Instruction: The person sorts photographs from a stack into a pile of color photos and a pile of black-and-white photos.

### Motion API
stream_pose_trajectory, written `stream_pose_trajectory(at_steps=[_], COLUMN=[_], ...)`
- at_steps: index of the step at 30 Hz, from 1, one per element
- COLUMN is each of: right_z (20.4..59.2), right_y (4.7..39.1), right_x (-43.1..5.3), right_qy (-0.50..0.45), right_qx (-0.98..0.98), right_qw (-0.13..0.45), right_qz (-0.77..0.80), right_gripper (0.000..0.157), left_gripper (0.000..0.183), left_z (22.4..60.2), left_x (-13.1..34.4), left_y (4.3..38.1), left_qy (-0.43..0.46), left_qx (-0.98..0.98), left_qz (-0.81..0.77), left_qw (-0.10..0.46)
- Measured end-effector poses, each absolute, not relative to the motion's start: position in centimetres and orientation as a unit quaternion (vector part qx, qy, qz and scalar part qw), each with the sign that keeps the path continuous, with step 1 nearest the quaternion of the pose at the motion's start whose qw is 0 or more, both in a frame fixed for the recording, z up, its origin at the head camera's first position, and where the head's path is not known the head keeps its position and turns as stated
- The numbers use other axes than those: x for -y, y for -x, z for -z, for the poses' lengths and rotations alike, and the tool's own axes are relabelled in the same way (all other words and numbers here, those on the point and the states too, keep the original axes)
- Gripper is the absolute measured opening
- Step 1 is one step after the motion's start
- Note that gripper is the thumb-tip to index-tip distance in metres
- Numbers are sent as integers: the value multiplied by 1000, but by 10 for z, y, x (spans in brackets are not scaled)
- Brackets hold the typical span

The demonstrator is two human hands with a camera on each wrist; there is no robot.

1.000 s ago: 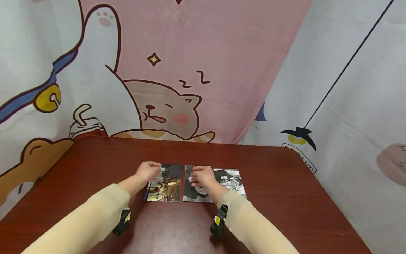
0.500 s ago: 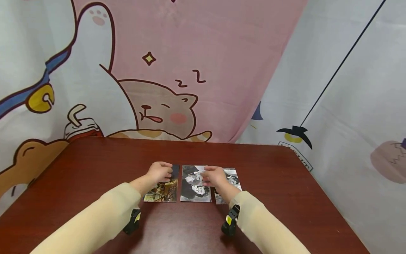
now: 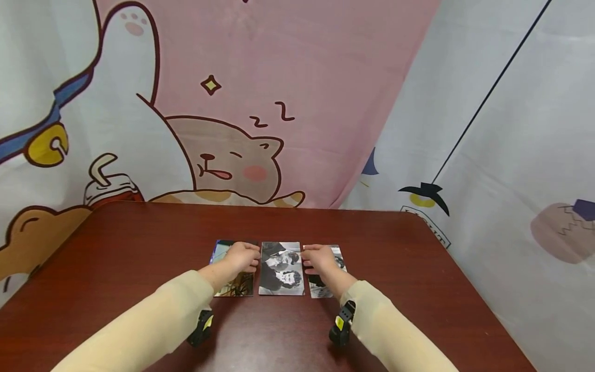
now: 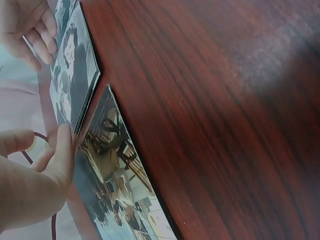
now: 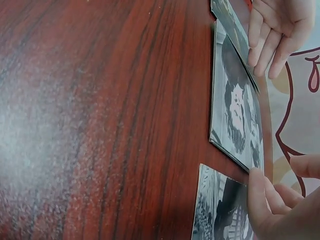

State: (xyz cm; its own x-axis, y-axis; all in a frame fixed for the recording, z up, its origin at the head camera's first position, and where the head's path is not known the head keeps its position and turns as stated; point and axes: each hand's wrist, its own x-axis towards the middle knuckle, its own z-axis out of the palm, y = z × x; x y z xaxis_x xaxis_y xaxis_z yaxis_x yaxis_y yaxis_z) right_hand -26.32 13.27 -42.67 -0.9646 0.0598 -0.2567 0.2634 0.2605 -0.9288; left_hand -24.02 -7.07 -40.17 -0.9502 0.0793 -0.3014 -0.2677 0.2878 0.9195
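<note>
Three piles of photo prints lie side by side in the head view. The middle black-and-white print (image 3: 281,269) sits on a small stack, whose layered edges show in the left wrist view. My left hand (image 3: 238,257) is over the colour print (image 3: 240,287), its fingertips at the middle stack's left edge. On the other side my right hand (image 3: 322,260) covers part of another black-and-white print (image 3: 321,290), fingertips at the stack's right edge. In the right wrist view one extended finger (image 5: 257,192) touches a corner of the middle stack. Neither hand grips anything.
The prints lie on a dark red wooden table (image 3: 279,330). Behind it hangs a cloth (image 3: 325,103) with cartoon drawings. A black wrist camera (image 3: 201,328) is strapped below each cuff.
Both hands have shifted right relative to the prints. The left hand has come to the middle stack's left edge; the right has moved off its face to its right edge. The view has turned slightly right.
</note>
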Motion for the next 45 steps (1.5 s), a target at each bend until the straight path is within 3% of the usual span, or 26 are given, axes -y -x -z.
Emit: stream_pose_trajectory(at_steps=[13, 45], right_z=[414, 414], right_y=[248, 255], right_x=[-127, -126], right_qy=[-116, -114], right_qx=[-790, -797], right_qw=[120, 87], right_qz=[589, 586], right_gripper=[39, 36], left_gripper=[39, 42], left_z=[406, 411], left_x=[62, 59], left_y=[239, 242], left_qy=[63, 107], left_qx=[-795, -762], left_qz=[-586, -630], left_qw=[143, 105])
